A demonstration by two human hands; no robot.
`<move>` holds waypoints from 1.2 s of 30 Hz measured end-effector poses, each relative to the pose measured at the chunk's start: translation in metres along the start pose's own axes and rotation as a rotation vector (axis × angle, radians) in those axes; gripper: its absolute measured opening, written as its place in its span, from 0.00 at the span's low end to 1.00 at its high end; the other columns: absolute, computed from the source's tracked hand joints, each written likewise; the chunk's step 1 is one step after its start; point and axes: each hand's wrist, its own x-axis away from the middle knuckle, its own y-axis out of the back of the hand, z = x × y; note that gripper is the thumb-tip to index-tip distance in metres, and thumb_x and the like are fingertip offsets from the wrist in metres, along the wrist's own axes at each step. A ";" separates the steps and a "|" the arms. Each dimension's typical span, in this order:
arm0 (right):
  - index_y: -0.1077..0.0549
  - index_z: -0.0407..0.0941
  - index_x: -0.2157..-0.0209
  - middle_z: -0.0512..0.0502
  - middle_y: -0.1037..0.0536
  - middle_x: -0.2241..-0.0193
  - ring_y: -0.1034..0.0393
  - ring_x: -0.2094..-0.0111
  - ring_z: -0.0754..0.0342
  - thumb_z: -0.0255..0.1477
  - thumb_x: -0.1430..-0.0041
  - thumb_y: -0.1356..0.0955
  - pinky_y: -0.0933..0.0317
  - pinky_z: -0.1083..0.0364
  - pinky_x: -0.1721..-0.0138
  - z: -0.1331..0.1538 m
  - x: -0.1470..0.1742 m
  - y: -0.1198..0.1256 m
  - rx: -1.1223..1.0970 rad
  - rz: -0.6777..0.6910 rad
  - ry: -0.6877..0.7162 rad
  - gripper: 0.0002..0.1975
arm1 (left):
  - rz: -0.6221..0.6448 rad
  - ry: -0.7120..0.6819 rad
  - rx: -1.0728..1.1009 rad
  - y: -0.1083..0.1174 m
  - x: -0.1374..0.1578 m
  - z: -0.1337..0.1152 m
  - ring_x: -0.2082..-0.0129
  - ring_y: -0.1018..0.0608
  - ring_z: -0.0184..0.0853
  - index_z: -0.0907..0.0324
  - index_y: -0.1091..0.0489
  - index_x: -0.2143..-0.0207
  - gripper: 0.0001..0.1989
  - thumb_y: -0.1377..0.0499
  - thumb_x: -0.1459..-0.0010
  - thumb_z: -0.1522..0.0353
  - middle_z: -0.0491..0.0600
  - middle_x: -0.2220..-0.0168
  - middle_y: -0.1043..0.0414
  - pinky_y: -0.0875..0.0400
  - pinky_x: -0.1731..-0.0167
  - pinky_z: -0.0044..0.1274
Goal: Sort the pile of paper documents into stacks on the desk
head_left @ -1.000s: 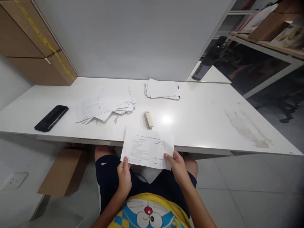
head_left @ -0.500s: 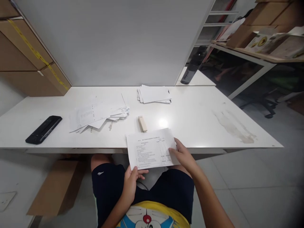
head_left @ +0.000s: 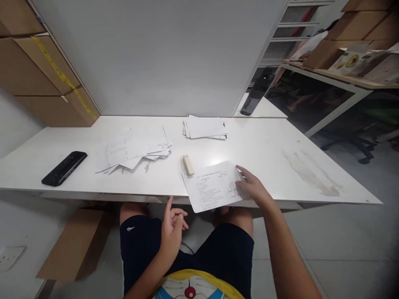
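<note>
My right hand [head_left: 252, 187] grips the right edge of a printed sheet of paper [head_left: 215, 189], thumb on top. The sheet is tilted across the desk's front edge, its lower left corner hanging over my lap. My left hand [head_left: 173, 226] is off the paper, held above my thigh with the index finger stretched out and the others loosely curled, holding nothing. Just beyond the sheet's upper left corner lies a small beige block-shaped object, perhaps a stapler [head_left: 188, 165]. A fanned pile of papers [head_left: 131, 151] lies to the left, and a neater paper stack [head_left: 205, 127] sits farther back.
A black device like a phone [head_left: 64, 168] lies at the desk's left. At the back right stands a dark bottle [head_left: 258, 91]. Cardboard boxes [head_left: 46, 66] rise at the left, and a grey panel [head_left: 162, 54] borders the white desk [head_left: 258, 145]. A stain marks the desk's right side.
My left hand has let go of the paper and drawn slightly away. My right hand has carried the sheet rightward and turned it a little over the desk edge.
</note>
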 end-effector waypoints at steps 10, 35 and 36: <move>0.33 0.43 0.37 0.40 0.23 0.50 0.29 0.51 0.45 0.35 0.51 0.32 0.34 0.47 0.49 -0.019 -0.007 -0.009 -0.233 -0.143 0.087 0.37 | 0.440 -0.645 -0.844 -0.025 -0.118 -0.030 0.31 0.42 0.47 0.59 0.37 0.37 0.26 0.47 0.36 0.66 0.56 0.34 0.40 0.45 0.35 0.41; 0.33 0.48 0.38 0.41 0.23 0.46 0.29 0.47 0.41 0.41 0.49 0.27 0.34 0.44 0.48 -0.043 -0.017 -0.004 -0.504 -0.114 0.089 0.37 | 0.441 -0.842 -1.138 -0.013 -0.126 -0.012 0.32 0.41 0.48 0.58 0.44 0.32 0.28 0.51 0.35 0.72 0.54 0.33 0.42 0.41 0.38 0.40; 0.33 0.48 0.38 0.41 0.23 0.46 0.29 0.47 0.41 0.41 0.50 0.26 0.34 0.43 0.47 -0.043 -0.023 -0.004 -0.530 -0.154 0.104 0.37 | 0.416 -0.854 -1.151 -0.013 -0.126 -0.010 0.32 0.41 0.48 0.58 0.47 0.31 0.29 0.51 0.35 0.71 0.55 0.32 0.44 0.41 0.38 0.39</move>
